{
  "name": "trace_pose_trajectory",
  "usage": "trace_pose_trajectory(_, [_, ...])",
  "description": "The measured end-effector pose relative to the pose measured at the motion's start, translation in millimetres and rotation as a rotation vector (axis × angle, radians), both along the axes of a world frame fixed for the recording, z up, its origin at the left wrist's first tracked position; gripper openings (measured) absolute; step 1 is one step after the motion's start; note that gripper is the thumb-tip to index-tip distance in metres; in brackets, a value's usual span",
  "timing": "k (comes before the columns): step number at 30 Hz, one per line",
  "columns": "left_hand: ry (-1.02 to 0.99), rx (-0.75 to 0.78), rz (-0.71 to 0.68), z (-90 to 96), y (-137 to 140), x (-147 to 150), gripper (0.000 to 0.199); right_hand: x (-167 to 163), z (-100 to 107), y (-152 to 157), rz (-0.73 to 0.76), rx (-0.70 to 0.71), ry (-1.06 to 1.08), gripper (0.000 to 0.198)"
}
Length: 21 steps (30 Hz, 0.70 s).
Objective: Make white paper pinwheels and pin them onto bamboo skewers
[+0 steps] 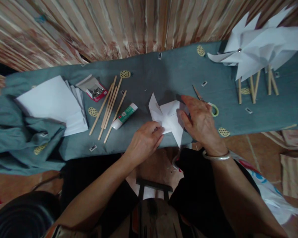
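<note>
A white paper pinwheel point(169, 117) lies near the front edge of the cloth-covered table, its pointed blades spreading from the middle. My left hand point(147, 138) pinches its lower left part between thumb and fingers. At the right blade, my right hand point(201, 119) grips the paper, with the thumb low and the fingers above it; part of that blade is hidden. Just beyond the right hand lie scissors point(215, 109) with a pale green handle, partly covered by the fingers. Left of the pinwheel is a green and white glue stick point(125, 115).
Several wooden sticks point(109, 107) lie left of the glue stick, beside a small open box point(97, 94) of metal pins. A stack of white paper point(52, 102) rests farther left. Pinwheels on sticks point(253, 53) are piled at the far right. A striped curtain point(129, 26) hangs behind the table.
</note>
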<state>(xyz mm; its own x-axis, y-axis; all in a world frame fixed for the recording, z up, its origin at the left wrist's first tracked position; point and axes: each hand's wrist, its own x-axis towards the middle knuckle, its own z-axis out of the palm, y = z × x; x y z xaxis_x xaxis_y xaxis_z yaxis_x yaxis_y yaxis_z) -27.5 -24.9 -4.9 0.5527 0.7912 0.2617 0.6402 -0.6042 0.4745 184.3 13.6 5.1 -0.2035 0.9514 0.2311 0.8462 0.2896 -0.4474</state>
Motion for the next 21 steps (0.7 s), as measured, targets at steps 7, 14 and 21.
trace_pose_trajectory(7, [0.047, 0.101, 0.017, 2.1, 13.0, -11.2, 0.018, 11.6, 3.8, 1.7, -0.094, -0.008, 0.047, 0.039])
trace_pose_trajectory(14, [0.023, 0.115, 0.090, 3.1, 19.6, -18.9, 0.027, 12.0, 9.0, -17.4, -0.219, -0.132, 0.127, 0.036])
trace_pose_trajectory(21, [-0.089, 0.213, -0.010, 11.4, -0.1, -10.6, 0.020, 5.6, 12.7, -36.5, -0.317, -0.194, 0.095, 0.038])
